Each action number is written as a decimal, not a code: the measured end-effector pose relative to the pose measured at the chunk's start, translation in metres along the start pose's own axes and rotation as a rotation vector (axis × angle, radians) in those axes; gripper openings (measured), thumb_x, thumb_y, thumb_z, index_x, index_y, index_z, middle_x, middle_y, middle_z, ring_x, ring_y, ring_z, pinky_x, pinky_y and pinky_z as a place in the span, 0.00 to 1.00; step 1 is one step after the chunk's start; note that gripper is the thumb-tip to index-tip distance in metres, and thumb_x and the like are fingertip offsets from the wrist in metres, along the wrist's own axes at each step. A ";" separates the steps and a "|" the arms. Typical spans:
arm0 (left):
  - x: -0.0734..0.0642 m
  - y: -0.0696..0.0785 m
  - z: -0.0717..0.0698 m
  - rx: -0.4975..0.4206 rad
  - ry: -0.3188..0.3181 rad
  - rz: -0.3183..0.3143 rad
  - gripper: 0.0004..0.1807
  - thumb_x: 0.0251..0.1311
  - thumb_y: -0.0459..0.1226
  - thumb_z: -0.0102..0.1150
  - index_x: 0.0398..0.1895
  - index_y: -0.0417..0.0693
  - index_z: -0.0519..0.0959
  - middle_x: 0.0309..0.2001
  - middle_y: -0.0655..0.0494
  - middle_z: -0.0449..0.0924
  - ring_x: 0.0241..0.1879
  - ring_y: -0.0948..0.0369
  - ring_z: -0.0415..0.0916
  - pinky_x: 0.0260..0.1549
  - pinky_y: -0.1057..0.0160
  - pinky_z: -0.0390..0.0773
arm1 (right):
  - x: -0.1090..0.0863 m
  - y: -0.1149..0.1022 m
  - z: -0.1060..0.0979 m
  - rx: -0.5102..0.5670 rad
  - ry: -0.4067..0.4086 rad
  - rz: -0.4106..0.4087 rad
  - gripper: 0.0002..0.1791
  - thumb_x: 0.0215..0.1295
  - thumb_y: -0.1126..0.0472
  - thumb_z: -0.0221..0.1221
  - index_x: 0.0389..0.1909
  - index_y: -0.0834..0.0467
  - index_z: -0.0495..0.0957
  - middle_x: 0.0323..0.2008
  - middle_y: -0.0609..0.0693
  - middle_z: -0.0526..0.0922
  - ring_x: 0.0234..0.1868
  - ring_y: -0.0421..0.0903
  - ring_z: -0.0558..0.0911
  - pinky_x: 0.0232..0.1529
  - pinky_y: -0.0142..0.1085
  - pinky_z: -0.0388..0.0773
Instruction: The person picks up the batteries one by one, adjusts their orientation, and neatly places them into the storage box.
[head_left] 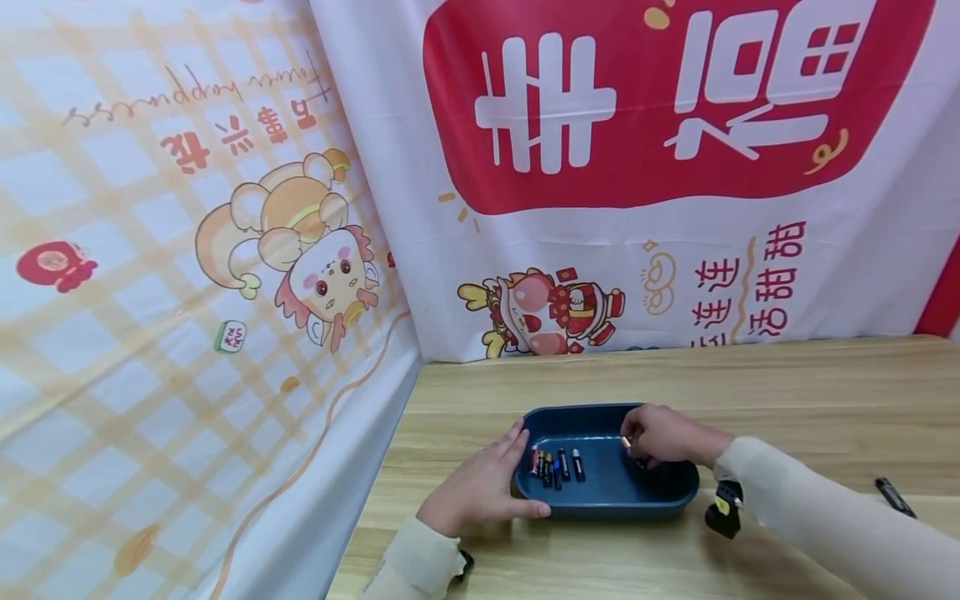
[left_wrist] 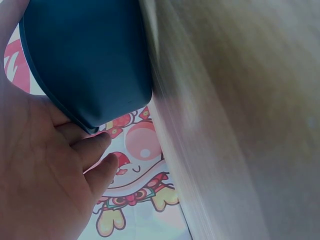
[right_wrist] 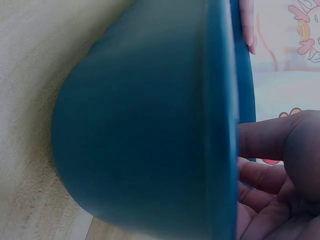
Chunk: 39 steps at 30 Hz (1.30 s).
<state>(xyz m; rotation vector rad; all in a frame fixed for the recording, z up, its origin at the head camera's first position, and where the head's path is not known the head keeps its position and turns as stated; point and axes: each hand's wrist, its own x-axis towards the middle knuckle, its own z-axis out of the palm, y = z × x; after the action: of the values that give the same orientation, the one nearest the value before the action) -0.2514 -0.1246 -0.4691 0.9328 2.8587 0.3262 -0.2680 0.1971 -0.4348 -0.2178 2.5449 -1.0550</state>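
A dark blue oval tub (head_left: 615, 504) stands on the table, with several small batteries (head_left: 578, 465) grouped in its left half. Around the tub's left end, my left hand (head_left: 487, 487) holds the wall, thumb at the front and fingers toward the back; the left wrist view shows the bent fingers (left_wrist: 95, 150) at the rim. My right hand (head_left: 663, 435) reaches over the right end, fingertips inside, pinching a battery (head_left: 627, 442) with a coppery end. Most of that battery is hidden by the hand. In the right wrist view the tub wall covers the fingertips.
A dark battery (head_left: 895, 497) lies on the wooden table (head_left: 787, 392) to the right, beyond the right forearm. Printed cloths hang behind the table (head_left: 637, 250) and along its left side (head_left: 150, 333). A black wrist camera (head_left: 723, 508) hangs below the right wrist.
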 end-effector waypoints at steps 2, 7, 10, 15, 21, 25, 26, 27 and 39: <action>0.000 0.000 0.000 -0.002 -0.003 -0.001 0.65 0.42 0.81 0.42 0.79 0.53 0.46 0.77 0.65 0.29 0.74 0.56 0.44 0.66 0.47 0.58 | 0.000 -0.001 0.001 -0.014 -0.001 0.005 0.09 0.64 0.71 0.60 0.45 0.63 0.78 0.32 0.53 0.78 0.32 0.47 0.80 0.32 0.39 0.83; 0.000 0.000 0.000 -0.002 -0.003 0.005 0.65 0.43 0.81 0.42 0.79 0.52 0.46 0.77 0.64 0.29 0.74 0.57 0.44 0.66 0.48 0.58 | -0.001 -0.003 0.002 -0.032 0.003 0.014 0.10 0.64 0.71 0.60 0.45 0.64 0.78 0.32 0.53 0.78 0.31 0.47 0.79 0.32 0.38 0.83; 0.000 0.000 0.000 -0.007 0.000 0.005 0.64 0.44 0.81 0.43 0.79 0.52 0.46 0.78 0.64 0.29 0.74 0.56 0.44 0.66 0.48 0.58 | -0.001 -0.004 0.003 -0.042 0.003 0.011 0.09 0.64 0.71 0.60 0.45 0.64 0.78 0.32 0.53 0.78 0.31 0.47 0.79 0.32 0.38 0.83; 0.000 -0.001 0.001 -0.003 0.002 0.003 0.65 0.43 0.81 0.43 0.79 0.52 0.46 0.78 0.64 0.29 0.74 0.56 0.44 0.66 0.47 0.59 | -0.001 -0.004 0.006 -0.083 0.007 -0.009 0.08 0.64 0.70 0.60 0.43 0.63 0.78 0.31 0.52 0.78 0.30 0.46 0.79 0.30 0.37 0.82; 0.001 -0.001 0.001 -0.006 0.000 0.003 0.64 0.44 0.80 0.44 0.79 0.53 0.46 0.78 0.64 0.29 0.74 0.55 0.45 0.65 0.46 0.60 | 0.000 -0.003 0.008 -0.113 0.011 -0.012 0.07 0.64 0.69 0.61 0.42 0.61 0.79 0.30 0.51 0.78 0.29 0.45 0.79 0.29 0.36 0.82; 0.001 -0.001 0.000 -0.008 0.001 0.005 0.63 0.46 0.79 0.46 0.79 0.53 0.46 0.78 0.63 0.29 0.74 0.55 0.45 0.65 0.46 0.60 | 0.002 -0.002 0.010 -0.138 0.011 -0.014 0.07 0.64 0.69 0.61 0.42 0.60 0.79 0.29 0.50 0.77 0.28 0.45 0.79 0.29 0.36 0.82; 0.001 -0.001 0.000 -0.006 0.000 0.007 0.63 0.46 0.79 0.46 0.79 0.52 0.46 0.78 0.63 0.29 0.74 0.55 0.45 0.65 0.46 0.59 | 0.002 -0.002 0.010 -0.146 0.010 -0.016 0.07 0.64 0.68 0.61 0.42 0.60 0.79 0.29 0.50 0.77 0.28 0.45 0.79 0.29 0.36 0.82; 0.001 -0.001 0.000 -0.004 0.000 0.008 0.63 0.46 0.79 0.46 0.79 0.52 0.46 0.78 0.63 0.29 0.74 0.55 0.45 0.65 0.46 0.59 | 0.002 -0.001 0.011 -0.158 0.010 -0.019 0.07 0.64 0.68 0.61 0.42 0.60 0.79 0.29 0.50 0.77 0.28 0.45 0.79 0.29 0.36 0.82; -0.001 0.002 -0.002 -0.006 -0.007 0.002 0.65 0.43 0.80 0.44 0.79 0.52 0.46 0.78 0.63 0.30 0.74 0.56 0.44 0.66 0.47 0.58 | 0.001 -0.002 0.015 -0.294 0.014 -0.034 0.06 0.63 0.68 0.61 0.41 0.59 0.80 0.27 0.49 0.77 0.25 0.43 0.78 0.27 0.37 0.79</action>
<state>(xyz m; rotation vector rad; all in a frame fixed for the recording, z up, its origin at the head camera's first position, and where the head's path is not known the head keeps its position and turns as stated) -0.2498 -0.1243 -0.4668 0.9333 2.8495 0.3308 -0.2629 0.1851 -0.4434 -0.3335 2.7101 -0.6909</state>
